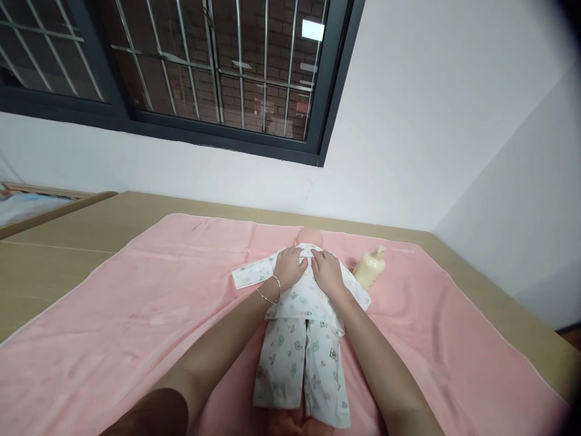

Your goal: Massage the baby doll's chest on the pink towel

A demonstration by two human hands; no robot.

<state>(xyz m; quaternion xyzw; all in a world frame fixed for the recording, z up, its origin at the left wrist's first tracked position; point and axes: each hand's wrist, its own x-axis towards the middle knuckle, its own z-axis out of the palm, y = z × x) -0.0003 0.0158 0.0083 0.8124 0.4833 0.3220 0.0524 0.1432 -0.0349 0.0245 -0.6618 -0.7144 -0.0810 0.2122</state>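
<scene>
A baby doll (309, 237) lies stretched out with its head away from me; no facial features show on it. It wears a white printed top (302, 303) and matching trousers (282, 363). My left hand (290, 266), with a silver bangle at the wrist, rests flat on the left side of the doll's upper body. Opposite it, my right hand (327, 272) lies flat on the right side, fingers spread. The fingertips of both meet the cloth just below the collar. Neither hand grips anything. A pale yellow pump bottle (370, 268) lies tilted beside the doll's right-hand sleeve.
Under the doll spreads a pink blanket (181, 272) over a wooden tabletop (91, 224). A white wall (385, 151) rises behind it, with a dark-framed barred window (227, 130). At the far left, a wooden rail (59, 212) borders another surface.
</scene>
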